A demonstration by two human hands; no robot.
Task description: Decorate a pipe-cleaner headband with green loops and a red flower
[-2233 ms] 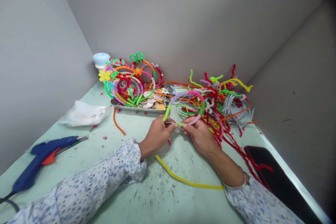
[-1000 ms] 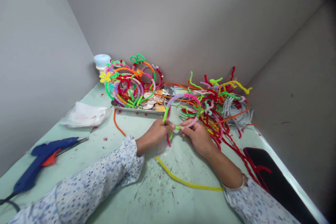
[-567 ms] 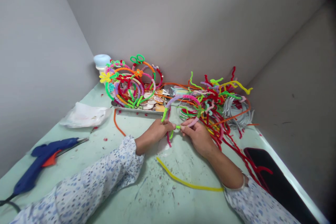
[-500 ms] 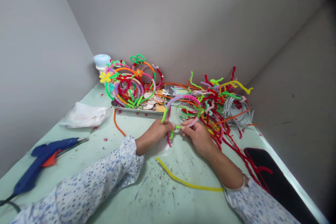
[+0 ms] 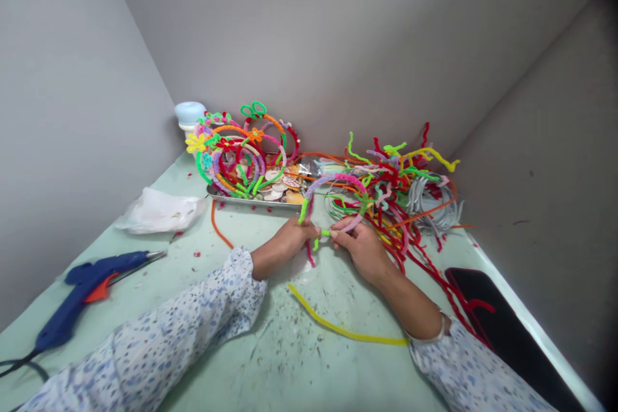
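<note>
A headband point(image 5: 335, 177) wrapped in lilac, pink and green pipe cleaner arches up between my hands. My left hand point(image 5: 288, 243) is closed around its bright green end on the left. With thumb and fingers pinched, my right hand point(image 5: 363, 250) grips the other side, where the wrap is pale pink and then green. A short bright green stretch of pipe cleaner point(image 5: 325, 233) spans the gap between my fingertips. Under my left fingers hang a green tail and a magenta pipe cleaner point(image 5: 309, 253). A yellow pipe cleaner point(image 5: 345, 333) lies on the table nearer to me.
Finished-looking headbands point(image 5: 241, 154) rest on a metal tray point(image 5: 261, 203) of wooden discs. To the right are tangled pipe cleaners point(image 5: 393, 170), grey bands point(image 5: 434, 206) and a dark phone point(image 5: 487, 302). At left lie a blue glue gun point(image 5: 80, 299) and a plastic bag point(image 5: 159, 211).
My hands keep nearly the same hold on the headband, with only slight finger movement. The whole view has shifted a little.
</note>
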